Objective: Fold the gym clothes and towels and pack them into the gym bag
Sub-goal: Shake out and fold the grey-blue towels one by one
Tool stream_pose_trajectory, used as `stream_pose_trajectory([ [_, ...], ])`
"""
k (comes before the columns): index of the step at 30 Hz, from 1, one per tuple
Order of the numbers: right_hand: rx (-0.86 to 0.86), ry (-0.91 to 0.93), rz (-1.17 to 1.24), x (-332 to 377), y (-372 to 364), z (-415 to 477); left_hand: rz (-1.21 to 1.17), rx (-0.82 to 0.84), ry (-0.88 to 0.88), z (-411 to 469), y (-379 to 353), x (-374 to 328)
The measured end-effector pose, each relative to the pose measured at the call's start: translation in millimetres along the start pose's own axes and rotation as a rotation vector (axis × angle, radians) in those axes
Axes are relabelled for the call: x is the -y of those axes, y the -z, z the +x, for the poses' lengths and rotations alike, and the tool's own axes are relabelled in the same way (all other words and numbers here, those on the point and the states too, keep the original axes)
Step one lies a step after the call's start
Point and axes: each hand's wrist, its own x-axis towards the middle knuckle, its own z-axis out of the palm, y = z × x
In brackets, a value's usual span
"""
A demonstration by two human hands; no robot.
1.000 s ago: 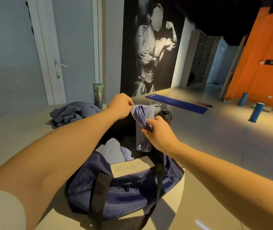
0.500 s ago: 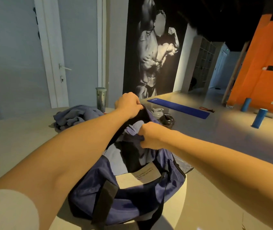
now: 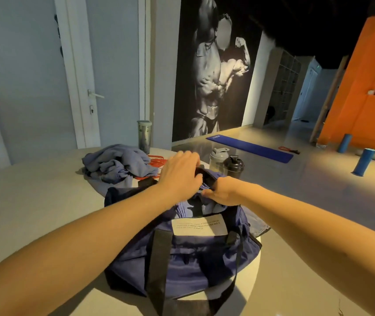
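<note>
Head view, item by item. Gym bag [image 3: 182, 261], navy with black straps and a pale printed label [image 3: 199, 225], sits on the pale tabletop [image 3: 249, 283] directly before you, mouth open upward. Your left hand [image 3: 179, 176] reaches across the opening, fingers curled close together over the bag's black far rim and gripping it. Your right hand [image 3: 221, 193] is at the mouth just beside the left, thumb laid along a folded lavender cloth [image 3: 187, 206] that lies inside the bag. Its other fingers go down into the opening out of sight, so you cannot tell whether they pinch the cloth or only press it. Beyond the bag, to your left on the same tabletop: a crumpled grey-blue pile of clothes [image 3: 118, 164], unfolded, with an orange-red cord [image 3: 156, 160] touching its far side. Behind the hands: a clear shaker bottle [image 3: 217, 159] and a black shaker bottle [image 3: 234, 167], side by side. A lidded tumbler [image 3: 144, 135] stands past the pile. On the floor, well apart: a blue exercise mat [image 3: 250, 145].
</note>
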Motion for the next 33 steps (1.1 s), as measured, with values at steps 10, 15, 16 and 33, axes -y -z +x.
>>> stream_pose_trajectory([
  [10,0.187,-0.022,-0.023,-12.1,32.3,-18.5,0.063,0.543,0.048,-65.5,-11.9,-10.8],
  [15,-0.083,0.067,-0.160,-13.1,32.2,-21.5,-0.410,0.318,0.039,-70.6,2.3,-16.8],
  [16,-0.120,0.063,-0.142,-13.1,31.4,-21.9,-0.410,0.294,0.008,-71.7,4.4,-18.3],
  [33,0.050,0.284,-0.042,-77.0,-13.9,-65.1,0.017,0.617,-0.213,-62.9,-15.6,-7.6],
])
